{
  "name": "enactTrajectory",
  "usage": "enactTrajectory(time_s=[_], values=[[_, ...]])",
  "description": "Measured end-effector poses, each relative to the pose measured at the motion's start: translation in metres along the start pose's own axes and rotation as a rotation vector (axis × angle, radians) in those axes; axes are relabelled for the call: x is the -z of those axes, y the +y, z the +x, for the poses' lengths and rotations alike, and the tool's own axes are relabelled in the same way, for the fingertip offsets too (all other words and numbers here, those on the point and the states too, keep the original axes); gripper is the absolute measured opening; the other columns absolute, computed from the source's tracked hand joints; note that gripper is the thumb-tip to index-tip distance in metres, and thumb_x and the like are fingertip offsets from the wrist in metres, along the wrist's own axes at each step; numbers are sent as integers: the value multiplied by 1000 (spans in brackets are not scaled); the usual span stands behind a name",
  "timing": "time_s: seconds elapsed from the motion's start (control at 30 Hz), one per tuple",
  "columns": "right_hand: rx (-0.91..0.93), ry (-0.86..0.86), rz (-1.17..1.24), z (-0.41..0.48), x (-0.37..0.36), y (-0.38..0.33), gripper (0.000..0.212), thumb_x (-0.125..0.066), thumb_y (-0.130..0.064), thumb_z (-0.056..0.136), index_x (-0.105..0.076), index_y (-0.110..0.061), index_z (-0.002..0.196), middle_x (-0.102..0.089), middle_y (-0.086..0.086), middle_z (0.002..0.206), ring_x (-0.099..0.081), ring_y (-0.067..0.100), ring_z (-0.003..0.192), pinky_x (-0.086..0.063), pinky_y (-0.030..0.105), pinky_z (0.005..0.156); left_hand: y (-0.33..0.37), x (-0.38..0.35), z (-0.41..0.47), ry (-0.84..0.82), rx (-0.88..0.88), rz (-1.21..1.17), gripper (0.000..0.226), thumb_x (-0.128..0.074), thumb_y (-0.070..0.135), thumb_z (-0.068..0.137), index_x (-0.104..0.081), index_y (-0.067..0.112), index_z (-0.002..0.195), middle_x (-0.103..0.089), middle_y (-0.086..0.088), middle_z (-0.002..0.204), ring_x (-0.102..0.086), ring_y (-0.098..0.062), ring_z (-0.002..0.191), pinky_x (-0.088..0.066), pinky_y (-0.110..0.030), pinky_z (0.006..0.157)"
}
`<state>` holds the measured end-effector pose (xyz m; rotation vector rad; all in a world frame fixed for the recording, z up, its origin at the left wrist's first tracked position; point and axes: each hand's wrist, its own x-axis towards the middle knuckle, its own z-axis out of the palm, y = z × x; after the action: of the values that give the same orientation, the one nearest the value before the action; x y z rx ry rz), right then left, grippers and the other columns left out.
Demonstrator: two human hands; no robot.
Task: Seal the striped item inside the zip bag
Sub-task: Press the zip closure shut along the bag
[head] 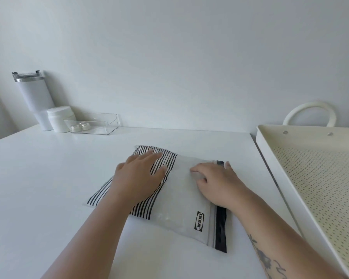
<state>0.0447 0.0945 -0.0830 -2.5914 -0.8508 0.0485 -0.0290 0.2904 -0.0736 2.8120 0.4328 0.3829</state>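
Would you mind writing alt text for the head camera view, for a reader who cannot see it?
Two bare hands press on a clear zip bag holding a striped cloth on a white table: the left hand flat on the cloth, the right hand near the bag's dark zip strip. A tumbler stands far left; a perforated tray sits right.
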Motion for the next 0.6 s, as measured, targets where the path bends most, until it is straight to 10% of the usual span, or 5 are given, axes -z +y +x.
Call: enactTrajectory(time_s=[0.17,0.37,0.6], values=[[92,243,-23,-3,8,-29,51,-36,-20,93,-37,-23,144,-31,1,156,-24,17,144,-10,40,119,13,-11,-5,-63,52,133,55,-29,63,89,-27,51,142,-35,15,152,-26,-22,136,-30,-42,101],[101,32,-116,-4,-7,-35,52,-28,-34,100,-20,-26,151,-15,-1,162,-7,20,149,-5,44,120,16,2,-10,-43,87,-26,47,-31,56,92,-43,45,136,-49,12,142,-30,-24,133,-37,-42,98],[55,-5,-37,1,-5,-33,56,-27,-24,98,-13,-23,152,-10,-1,163,-2,18,149,-3,44,121,21,-11,-10,-24,-76,45,52,-30,28,97,-25,33,148,-14,13,161,-2,-18,148,-5,-43,117]])
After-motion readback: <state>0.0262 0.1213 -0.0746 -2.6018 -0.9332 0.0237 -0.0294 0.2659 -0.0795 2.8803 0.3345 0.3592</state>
